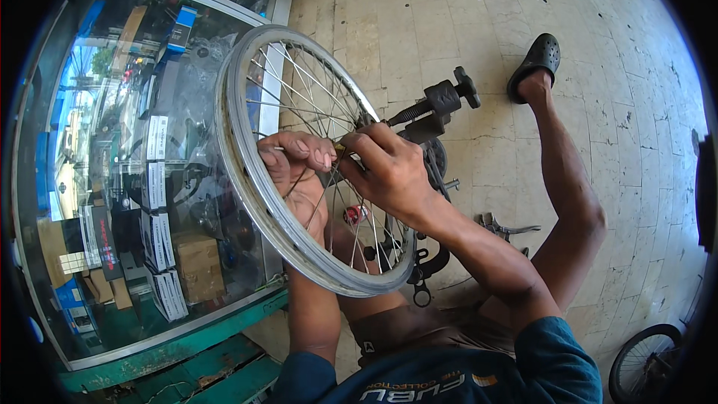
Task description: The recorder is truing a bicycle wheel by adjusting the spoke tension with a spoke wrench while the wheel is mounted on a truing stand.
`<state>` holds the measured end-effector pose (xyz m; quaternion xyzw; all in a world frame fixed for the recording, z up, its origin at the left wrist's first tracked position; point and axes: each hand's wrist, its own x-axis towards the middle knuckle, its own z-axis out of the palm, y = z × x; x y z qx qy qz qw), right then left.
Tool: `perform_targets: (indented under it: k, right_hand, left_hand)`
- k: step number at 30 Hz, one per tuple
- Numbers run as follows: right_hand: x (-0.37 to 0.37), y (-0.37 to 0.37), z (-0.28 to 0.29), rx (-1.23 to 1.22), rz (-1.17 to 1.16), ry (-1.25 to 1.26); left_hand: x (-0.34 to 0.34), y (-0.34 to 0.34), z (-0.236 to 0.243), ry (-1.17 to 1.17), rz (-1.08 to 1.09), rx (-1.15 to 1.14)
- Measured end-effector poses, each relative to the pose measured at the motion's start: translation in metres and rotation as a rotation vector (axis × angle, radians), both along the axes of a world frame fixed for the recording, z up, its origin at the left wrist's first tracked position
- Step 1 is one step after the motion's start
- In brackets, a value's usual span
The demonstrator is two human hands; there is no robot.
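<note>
A silver bicycle wheel (247, 172) is standing upright between the person's knees. The left hand (295, 172) is gripping its spokes, fingers curled shut; the right hand (389, 168) is pinching a spoke (299, 148) beside it. Left of the wheel, a glass display case (112, 179) is holding stacked white boxes (157, 202), blue packages (179, 30) and a brown carton (198, 265).

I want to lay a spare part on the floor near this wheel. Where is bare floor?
Free: pale tiled floor above the black clamp tool, and right of the outstretched leg. Crowded: around the wheel rim, where left hand and right hand work the spokes, and beside the pliers.
</note>
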<state>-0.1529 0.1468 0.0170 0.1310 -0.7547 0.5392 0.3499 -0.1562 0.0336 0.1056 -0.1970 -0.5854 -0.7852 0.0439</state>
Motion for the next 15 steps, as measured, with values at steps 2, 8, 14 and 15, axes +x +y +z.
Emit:
perform_targets:
  k: [2,8,14,15]
  right_hand:
    - [0.001,-0.002,-0.002,-0.010,-0.024,0.033]
    - [0.002,-0.002,-0.008,-0.021,-0.004,0.037]
    - [0.007,-0.001,-0.002,-0.079,0.011,-0.005]
    - [0.008,-0.002,-0.003,-0.089,0.002,-0.012]
  left_hand:
    - [0.004,0.005,-0.005,0.068,0.034,0.013]
    - [0.000,-0.001,-0.018,0.171,0.000,0.169]
    - [-0.001,-0.006,-0.021,0.156,-0.055,0.323]
    - [0.000,-0.008,-0.023,0.165,-0.041,0.324]
